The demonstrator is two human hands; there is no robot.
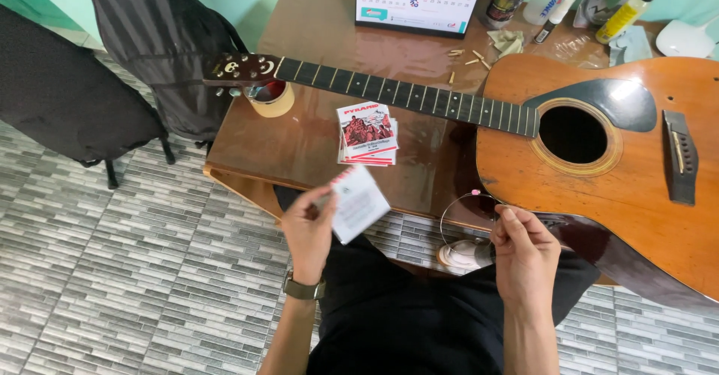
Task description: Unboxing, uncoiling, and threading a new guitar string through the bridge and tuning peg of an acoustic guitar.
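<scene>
Left hand (308, 229) pinching a small white paper string envelope (358, 201) by its edge, thumb over fingers, grip pressed on the paper. Right hand (524, 251) closed in a fingertip pinch on a thin coiled guitar string (458, 214), its small pink ball end (475, 192) showing at the top of the loop, just beside the lower edge of the acoustic guitar (599, 173).

Best handled by keeping the coil loose and round, no sharp bends or kinks, and holding near the end so the wire cannot spring open. Envelope better set down beside the stack of string packets (367, 134), just below the guitar neck (404, 94) on the brown tabletop (307, 143). Bridge (680, 156) lies at the far side of the guitar's sound hole (573, 134). Tape roll (271, 99) sits under the guitar's headstock (240, 69).
</scene>
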